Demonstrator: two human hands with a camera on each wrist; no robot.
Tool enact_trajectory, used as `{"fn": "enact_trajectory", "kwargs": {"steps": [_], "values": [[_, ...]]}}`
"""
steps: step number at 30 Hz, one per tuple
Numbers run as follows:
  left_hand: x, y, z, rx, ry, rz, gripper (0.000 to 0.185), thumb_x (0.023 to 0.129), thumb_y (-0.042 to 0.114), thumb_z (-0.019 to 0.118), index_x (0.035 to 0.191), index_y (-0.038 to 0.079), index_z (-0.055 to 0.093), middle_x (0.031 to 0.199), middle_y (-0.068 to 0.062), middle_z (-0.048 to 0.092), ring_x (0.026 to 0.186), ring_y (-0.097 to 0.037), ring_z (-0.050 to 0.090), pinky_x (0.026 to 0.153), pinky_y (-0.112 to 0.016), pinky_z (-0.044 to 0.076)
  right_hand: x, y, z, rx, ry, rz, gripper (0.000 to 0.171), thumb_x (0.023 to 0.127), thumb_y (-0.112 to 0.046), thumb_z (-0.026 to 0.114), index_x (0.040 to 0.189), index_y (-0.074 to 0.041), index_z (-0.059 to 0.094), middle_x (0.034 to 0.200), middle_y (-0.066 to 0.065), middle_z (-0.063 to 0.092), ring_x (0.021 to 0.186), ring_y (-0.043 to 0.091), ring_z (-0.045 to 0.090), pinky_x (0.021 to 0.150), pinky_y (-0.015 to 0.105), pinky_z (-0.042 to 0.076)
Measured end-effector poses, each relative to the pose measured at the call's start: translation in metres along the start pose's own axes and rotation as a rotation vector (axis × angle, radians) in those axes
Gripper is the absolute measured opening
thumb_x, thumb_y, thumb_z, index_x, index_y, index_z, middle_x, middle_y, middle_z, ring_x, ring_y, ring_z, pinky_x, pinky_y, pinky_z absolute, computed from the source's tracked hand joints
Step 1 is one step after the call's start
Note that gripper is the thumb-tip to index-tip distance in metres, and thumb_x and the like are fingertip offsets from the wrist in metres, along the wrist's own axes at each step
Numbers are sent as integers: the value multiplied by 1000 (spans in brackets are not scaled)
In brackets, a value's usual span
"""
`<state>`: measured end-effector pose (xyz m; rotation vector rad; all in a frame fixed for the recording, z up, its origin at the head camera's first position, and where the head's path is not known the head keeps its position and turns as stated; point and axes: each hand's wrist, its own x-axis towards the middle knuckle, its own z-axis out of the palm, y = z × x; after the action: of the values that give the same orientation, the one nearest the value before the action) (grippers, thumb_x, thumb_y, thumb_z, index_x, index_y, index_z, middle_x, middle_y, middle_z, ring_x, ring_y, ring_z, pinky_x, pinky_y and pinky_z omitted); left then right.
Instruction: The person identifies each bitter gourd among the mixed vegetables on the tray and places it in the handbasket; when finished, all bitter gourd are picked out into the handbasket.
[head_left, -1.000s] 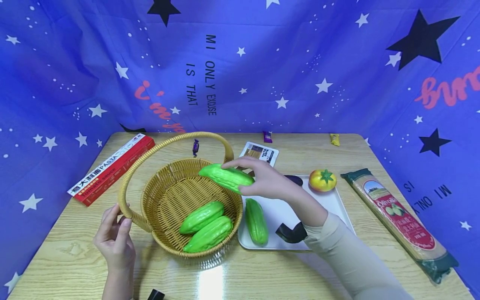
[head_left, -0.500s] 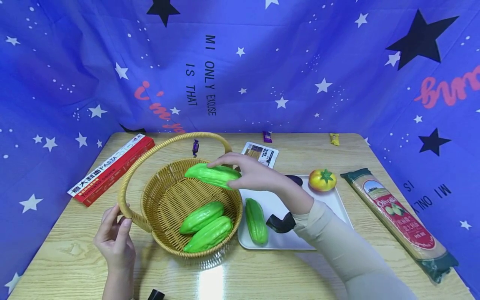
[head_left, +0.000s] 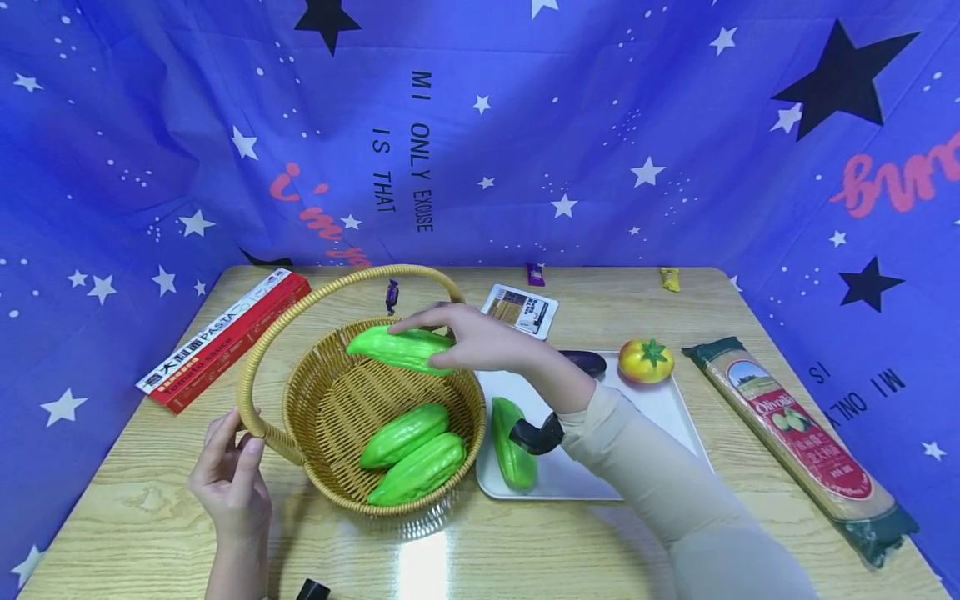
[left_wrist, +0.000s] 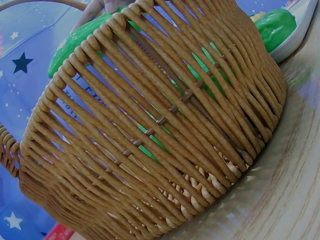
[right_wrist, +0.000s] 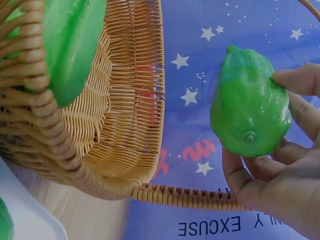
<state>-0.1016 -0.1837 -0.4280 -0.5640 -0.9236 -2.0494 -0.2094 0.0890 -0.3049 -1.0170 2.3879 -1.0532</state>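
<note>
In the head view, my right hand holds a green bitter melon from above, over the back right of the wicker basket. The right wrist view shows thumb and fingers around this melon, its blunt end toward the camera. Two more bitter melons, a rear one and a front one, lie side by side at the basket's front right. My left hand pinches the lower left end of the basket handle. The left wrist view is mostly filled by the basket's wall.
A white tray right of the basket bears another bitter melon, an eggplant and a yellow-red tomato. A red pasta box lies left, a pasta bag right. Behind are a flat pack and several wrapped candies.
My right hand has carried the bitter melon leftward, from above the basket's right rim to over its inside. The left hand and the basket stay in place.
</note>
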Motion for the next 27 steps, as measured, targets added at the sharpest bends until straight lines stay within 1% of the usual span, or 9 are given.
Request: {"fn": "enact_trajectory", "kwargs": {"steps": [5,8,10,14,17,20,24,27], "values": [[0,0,0,14,-4,0,35,76,-25,52,110,-20,58,100,-19,65,93,-23,60,88,-27,56,12,0,3,21,-27,-5,55,80,-6,60,131,-25,55,143,0,47,134,17,40,108,42,42],[0,0,0,24,-8,1,35,76,-24,52,110,-20,57,101,-20,65,94,-24,61,88,-28,56,18,0,5,17,-45,10,56,80,-5,60,131,-28,56,144,-1,47,136,17,37,110,42,40],[1,0,0,29,-8,3,36,76,-24,52,111,-20,57,101,-20,65,94,-24,61,88,-28,56,22,-1,6,11,-59,27,57,80,-5,60,130,-31,55,144,-2,46,136,16,36,109,39,40],[1,0,0,35,-4,3,35,76,-24,53,111,-20,57,100,-20,65,94,-24,61,87,-28,56,30,-2,9,5,-89,41,58,80,-5,61,130,-34,55,146,-1,44,136,16,36,108,37,41],[2,0,0,32,-8,3,36,76,-24,51,111,-20,57,101,-20,65,95,-24,61,87,-28,56,37,-3,11,10,-118,44,57,81,-5,62,130,-33,55,145,-2,45,135,16,38,109,35,39],[2,1,-1,32,-13,-1,36,77,-24,51,111,-19,57,102,-19,65,95,-23,60,86,-27,56,44,-3,13,14,-165,51,57,80,-4,63,130,-32,56,142,-5,47,133,14,40,111,33,39],[2,1,-1,25,-18,-2,35,77,-24,50,111,-19,57,103,-19,65,95,-23,59,84,-25,56,54,0,16,42,-235,64,57,80,1,62,129,-29,57,140,-8,51,134,12,40,111,31,39],[2,1,-1,19,-23,0,35,77,-25,50,111,-19,57,102,-19,65,95,-23,60,84,-25,57,59,2,19,68,-268,88,58,80,5,61,128,-26,59,140,-7,51,135,11,39,109,29,40]]}}
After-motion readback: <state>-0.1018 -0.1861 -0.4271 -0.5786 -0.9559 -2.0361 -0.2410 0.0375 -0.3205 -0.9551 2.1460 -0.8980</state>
